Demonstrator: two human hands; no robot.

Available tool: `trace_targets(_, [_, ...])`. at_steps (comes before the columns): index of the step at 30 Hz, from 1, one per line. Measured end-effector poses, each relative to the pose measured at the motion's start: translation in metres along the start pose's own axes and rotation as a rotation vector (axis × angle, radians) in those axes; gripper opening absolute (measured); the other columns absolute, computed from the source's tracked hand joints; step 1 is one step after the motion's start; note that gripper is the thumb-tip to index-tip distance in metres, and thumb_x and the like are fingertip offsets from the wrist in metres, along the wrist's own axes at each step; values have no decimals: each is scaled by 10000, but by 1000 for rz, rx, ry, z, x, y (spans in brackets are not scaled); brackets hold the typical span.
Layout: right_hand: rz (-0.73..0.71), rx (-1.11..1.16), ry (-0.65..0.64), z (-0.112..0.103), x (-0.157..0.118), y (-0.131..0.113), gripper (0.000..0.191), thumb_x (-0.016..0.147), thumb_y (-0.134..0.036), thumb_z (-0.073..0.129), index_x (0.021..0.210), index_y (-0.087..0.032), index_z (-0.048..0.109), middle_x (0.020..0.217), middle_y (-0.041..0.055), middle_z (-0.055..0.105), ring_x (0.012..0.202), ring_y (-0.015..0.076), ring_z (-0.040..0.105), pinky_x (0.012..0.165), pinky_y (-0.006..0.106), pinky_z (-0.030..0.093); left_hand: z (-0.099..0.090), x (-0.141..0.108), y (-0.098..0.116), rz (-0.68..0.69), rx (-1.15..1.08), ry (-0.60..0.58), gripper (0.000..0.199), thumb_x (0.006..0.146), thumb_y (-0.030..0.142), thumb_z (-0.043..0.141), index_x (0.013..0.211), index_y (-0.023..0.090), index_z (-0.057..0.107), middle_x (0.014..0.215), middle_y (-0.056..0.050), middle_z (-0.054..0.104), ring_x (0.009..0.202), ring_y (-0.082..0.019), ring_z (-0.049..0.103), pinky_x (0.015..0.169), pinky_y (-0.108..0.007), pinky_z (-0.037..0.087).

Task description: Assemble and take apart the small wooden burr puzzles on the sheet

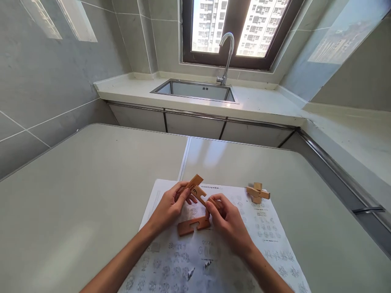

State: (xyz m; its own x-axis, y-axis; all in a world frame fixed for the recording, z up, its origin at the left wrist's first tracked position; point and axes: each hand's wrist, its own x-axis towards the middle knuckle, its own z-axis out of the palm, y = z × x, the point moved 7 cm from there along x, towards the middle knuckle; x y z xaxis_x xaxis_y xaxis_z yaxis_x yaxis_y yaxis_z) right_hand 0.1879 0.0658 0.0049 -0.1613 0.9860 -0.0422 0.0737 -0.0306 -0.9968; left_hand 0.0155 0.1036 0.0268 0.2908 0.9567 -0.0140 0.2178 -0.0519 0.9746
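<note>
My left hand [175,201] is closed on wooden puzzle pieces [194,181], which cross each other at an angle above the printed sheet. One notched piece [198,193] bears a dark mark like a number and slants down toward my right hand [222,215]. The fingers of that hand are closed on a wooden puzzle piece [214,202], partly covered by them. Below, a reddish-brown notched puzzle piece [185,228] lies on the sheet, its right end close to my right fingertips. Whether they touch it, I cannot tell.
A sheet of printed diagrams [171,260], torn in two spots, lies under my hands on the white table [91,195]. An interlocked wooden puzzle [257,193] sits at its upper right. Beyond the table are a counter [259,99], a sink [195,90] and a faucet [227,53].
</note>
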Motion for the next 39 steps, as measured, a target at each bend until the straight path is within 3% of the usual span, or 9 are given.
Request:
trace_targets(9, [-34,-165,64,3,-3,7,312,1060,-512,531,923,-231,544,659,-61,417,572,137,401,535,253,338,6,-12,8,160,196,48,367,1094,281,438,1429,219,576,1130,-80,769,967,-212,731,897,-359,611])
trace_targets(16, [-53,-164,68,3,-4,5,298,1066,-488,520,913,-234,540,647,-57,440,559,136,386,524,266,296,12,-15,13,322,280,25,483,1117,224,410,1594,283,460,1441,-91,677,1256,-239,692,1075,-418,597])
trace_targets(19, [-37,-159,62,2,-4,6,304,1069,-491,524,908,-233,533,637,-58,456,556,133,395,528,265,301,17,-17,13,415,299,-29,548,1094,289,522,1629,292,402,1537,-102,604,1379,-265,623,1161,-457,549])
trace_targets(22, [-27,-163,66,1,-4,7,319,1070,-503,526,909,-227,535,643,-46,514,568,136,447,541,264,338,21,-19,14,485,323,-53,742,1019,394,682,1664,323,322,1601,-112,537,1444,-293,567,1196,-487,522])
trace_targets(31, [-43,-43,-12,8,-4,0,359,1029,-574,590,1015,-216,605,698,5,670,619,172,635,581,267,513,17,-18,10,403,342,-14,753,946,401,786,1596,348,409,1476,-83,648,1283,-260,675,1087,-427,588])
trace_targets(35, [-53,-71,-72,11,-4,0,443,1001,-640,597,1105,-212,647,758,26,704,630,190,659,586,292,537,5,-17,6,351,356,122,436,1093,242,511,1524,306,498,1453,-85,676,1266,-239,688,1052,-418,598])
trace_targets(37, [-46,-81,-91,12,-4,2,464,992,-662,596,1102,-214,652,769,30,709,646,200,675,601,302,546,2,-16,4,326,352,151,415,1111,201,409,1497,293,534,1418,-83,699,1227,-228,709,1020,-406,611])
trace_targets(39, [-43,-79,-102,13,-4,3,451,994,-652,599,1096,-215,645,775,30,713,662,207,687,624,311,554,4,-17,6,359,328,121,412,1103,223,446,1501,286,535,1426,-86,697,1237,-236,704,1024,-409,610])
